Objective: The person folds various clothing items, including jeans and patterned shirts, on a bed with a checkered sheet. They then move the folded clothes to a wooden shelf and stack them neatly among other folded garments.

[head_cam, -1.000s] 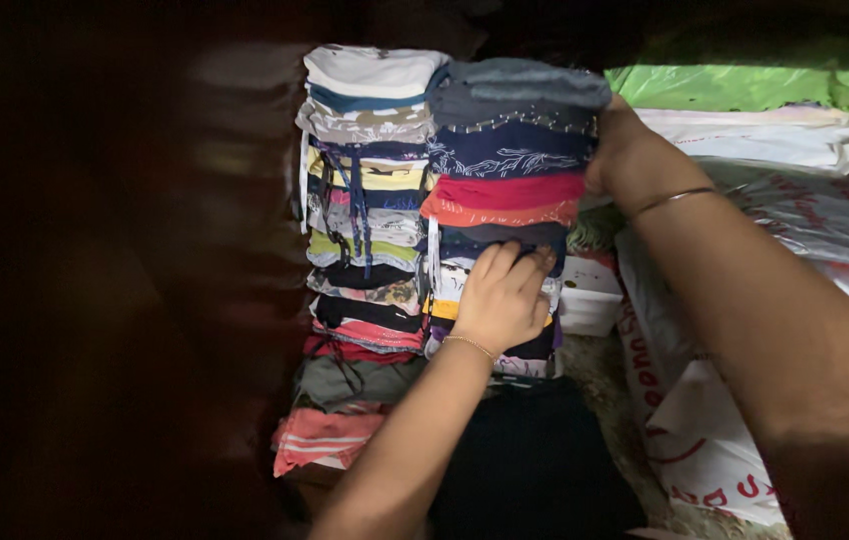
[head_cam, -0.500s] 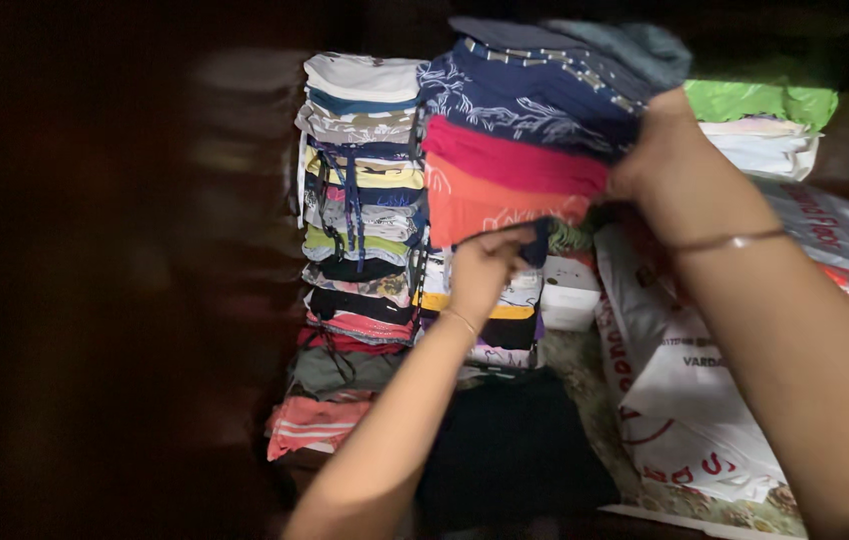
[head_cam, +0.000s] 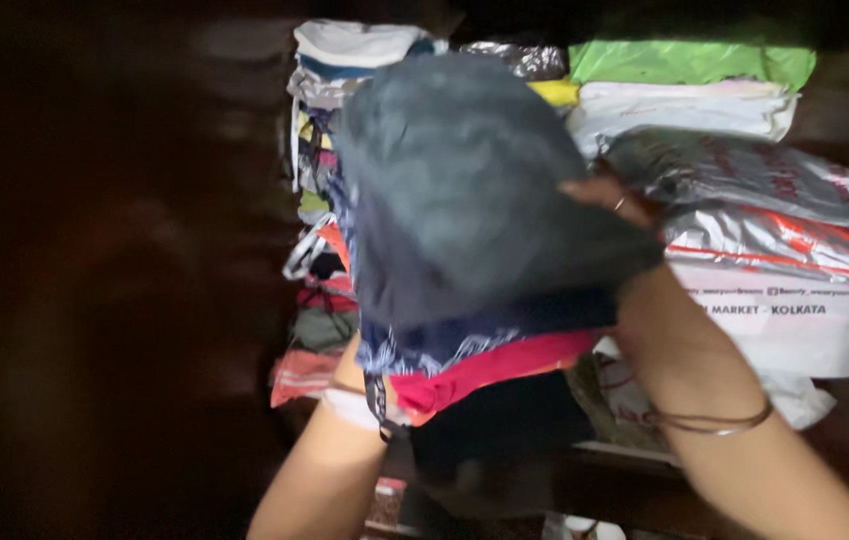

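A bundle of folded clothes (head_cam: 465, 200) is held lifted in front of the camera, a dark grey garment uppermost, a navy patterned piece and a red piece (head_cam: 490, 368) showing at its lower edge; the bundle lies between the two arms, with its long axis running roughly from upper left to lower right. The right hand (head_cam: 635, 290) is clamped on the bundle's right edge, fingers over the top, a ring and a thin bangle (head_cam: 715, 420) being visible; the left hand is hidden beneath the bundle's lower left corner, only the forearm (head_cam: 315, 470) being seen, so its grip cannot be told, though the bundle appears to be carried from below on that side. Of the two, the right hand is the one seen in contact.

Behind and to the left, a stack of folded clothes (head_cam: 320, 190) stands on the shelf, largely covered by the lifted bundle; a striped pink garment (head_cam: 297, 372) lies at its foot. To the right, plastic-wrapped parcels (head_cam: 785, 310) are piled, with a green package (head_cam: 690, 62) on top and a white one just under it; what is in the parcels cannot be made out. The surroundings are dark.
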